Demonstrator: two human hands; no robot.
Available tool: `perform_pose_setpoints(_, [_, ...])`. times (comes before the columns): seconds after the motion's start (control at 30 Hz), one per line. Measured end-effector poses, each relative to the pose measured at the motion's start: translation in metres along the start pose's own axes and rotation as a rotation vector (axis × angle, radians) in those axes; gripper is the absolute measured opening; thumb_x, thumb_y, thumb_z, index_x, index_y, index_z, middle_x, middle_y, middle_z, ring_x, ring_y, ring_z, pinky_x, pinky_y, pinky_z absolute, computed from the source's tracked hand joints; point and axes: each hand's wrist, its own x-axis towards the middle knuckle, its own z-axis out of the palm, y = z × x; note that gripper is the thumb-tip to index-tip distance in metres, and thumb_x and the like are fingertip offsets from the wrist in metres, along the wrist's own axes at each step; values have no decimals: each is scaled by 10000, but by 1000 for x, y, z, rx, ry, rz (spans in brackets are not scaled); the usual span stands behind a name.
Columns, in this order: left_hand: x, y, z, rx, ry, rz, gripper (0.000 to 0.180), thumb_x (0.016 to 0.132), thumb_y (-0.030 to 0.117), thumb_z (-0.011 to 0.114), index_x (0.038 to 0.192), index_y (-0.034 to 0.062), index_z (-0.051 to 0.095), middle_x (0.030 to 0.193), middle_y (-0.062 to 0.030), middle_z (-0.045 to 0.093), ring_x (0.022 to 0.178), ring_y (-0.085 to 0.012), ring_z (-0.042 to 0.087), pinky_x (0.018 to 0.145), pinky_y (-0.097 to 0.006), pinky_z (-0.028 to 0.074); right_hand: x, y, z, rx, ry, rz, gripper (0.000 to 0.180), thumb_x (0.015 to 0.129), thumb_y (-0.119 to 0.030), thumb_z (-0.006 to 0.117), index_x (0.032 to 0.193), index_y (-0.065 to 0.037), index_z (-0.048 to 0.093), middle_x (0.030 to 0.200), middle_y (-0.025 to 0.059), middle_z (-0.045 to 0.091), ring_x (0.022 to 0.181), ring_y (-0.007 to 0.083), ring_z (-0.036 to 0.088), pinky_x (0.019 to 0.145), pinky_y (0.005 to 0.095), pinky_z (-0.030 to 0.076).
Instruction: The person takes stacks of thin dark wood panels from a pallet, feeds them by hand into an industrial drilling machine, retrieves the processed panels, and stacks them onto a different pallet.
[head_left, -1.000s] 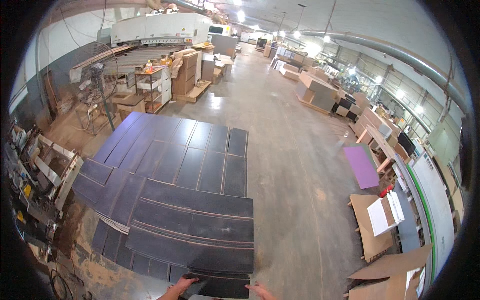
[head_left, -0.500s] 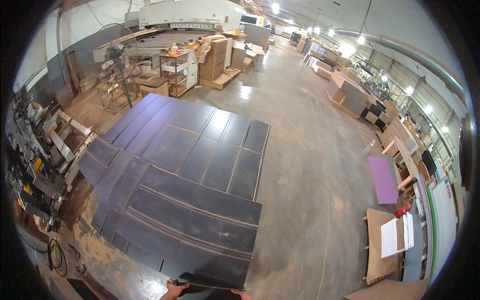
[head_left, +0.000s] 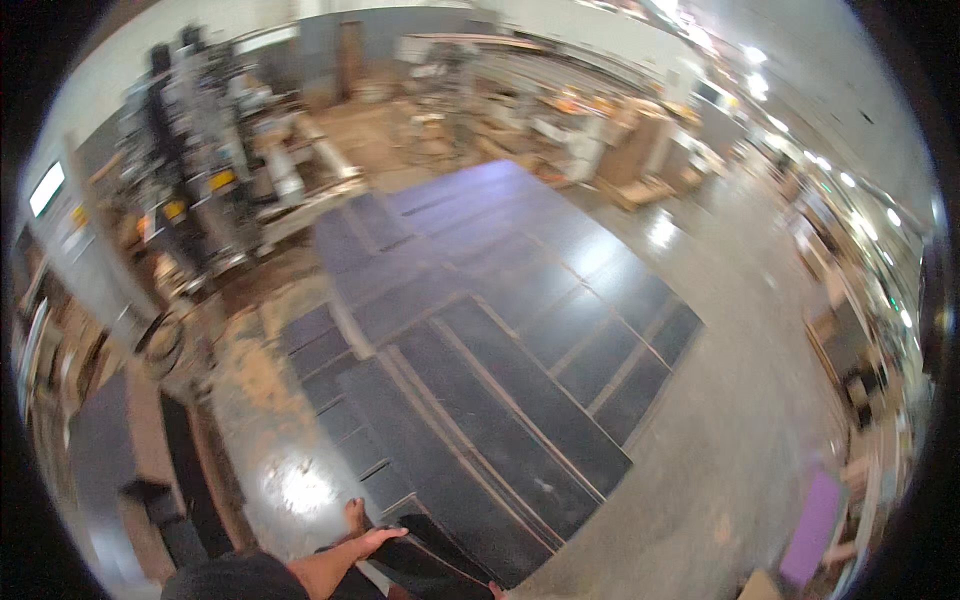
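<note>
Holding: your left hand [head_left: 365,540] lies flat, fingers spread, on the near end of a dark panel [head_left: 430,560] at the frame's bottom; its long axis runs away up-right toward the laid panels [head_left: 500,380] on the floor [head_left: 740,420]. Right hand [head_left: 495,590]: barely visible, grip indeterminate.

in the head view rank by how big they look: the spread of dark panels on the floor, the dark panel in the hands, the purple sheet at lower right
1. spread of dark panels
2. dark panel under the left hand, though it sits nearest the camera and is partly cut off
3. purple sheet
</note>
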Motion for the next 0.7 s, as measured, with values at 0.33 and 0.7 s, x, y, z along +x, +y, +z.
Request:
perform_pose_setpoints(0.33, [-38,-57,-47,-53,-183,-22,876,800,636,620,1426,58,415,1536,-95,291,1388,-264,302,1089,-392,305,-46,-11,53,-210,-94,-153,690,845,-315,699,1366,40,418,1356,164,460,1235,288,435,1040,393,357])
perform_pose_setpoints(0.7, [-195,-49,-177,-746,-122,102,665,810,540,662,1254,51,575,1264,-141,593,1113,-313,571,940,-476,473,-131,-2,243,-332,-223,-633,839,739,-141,782,1431,1,329,1353,162,474,1212,314,472,1029,362,346])
